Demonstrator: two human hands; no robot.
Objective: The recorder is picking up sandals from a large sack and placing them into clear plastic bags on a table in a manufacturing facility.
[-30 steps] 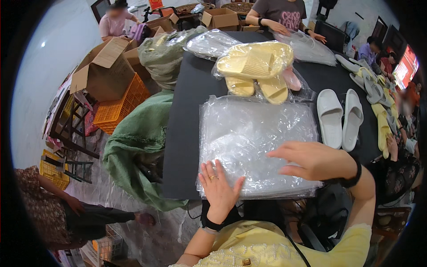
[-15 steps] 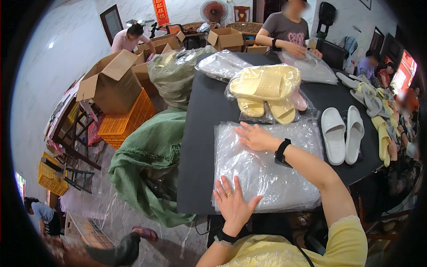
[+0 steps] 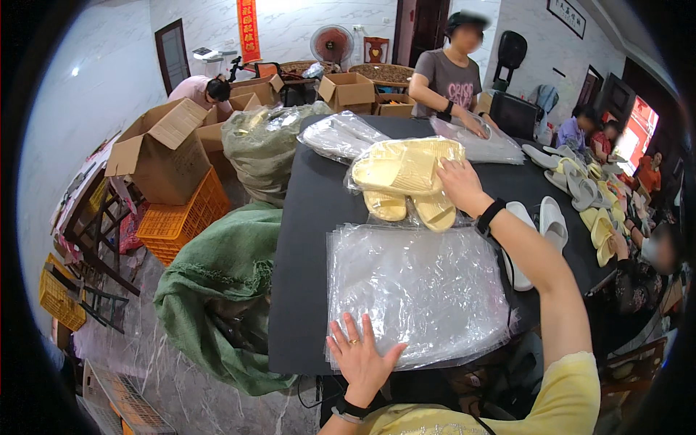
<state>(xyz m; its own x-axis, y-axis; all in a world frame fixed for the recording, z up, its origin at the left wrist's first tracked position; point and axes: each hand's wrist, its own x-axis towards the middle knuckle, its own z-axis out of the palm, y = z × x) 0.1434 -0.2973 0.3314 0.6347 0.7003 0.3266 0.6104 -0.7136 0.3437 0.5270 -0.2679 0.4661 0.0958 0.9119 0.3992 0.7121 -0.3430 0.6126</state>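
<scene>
A stack of clear plastic bags (image 3: 420, 290) lies on the black table (image 3: 304, 239) in front of me. My left hand (image 3: 359, 359) rests flat on its near edge, fingers spread. My right hand (image 3: 459, 185) reaches far across the table and touches a bagged bundle of yellow slippers (image 3: 402, 168). Two loose yellow slippers (image 3: 409, 209) lie just below that bundle. A pair of white slippers (image 3: 540, 225) sits to the right, partly behind my right forearm.
A green sack (image 3: 217, 290) hangs at the table's left side, with an orange crate (image 3: 177, 217) and cardboard boxes (image 3: 156, 152) beyond. Another person stands at the far end handling clear bags (image 3: 478, 145). More slippers (image 3: 587, 188) and people sit at the right.
My right hand has moved from the bag stack out to the bagged yellow slippers. My left hand has stayed on the stack's near edge. My view has tilted up.
</scene>
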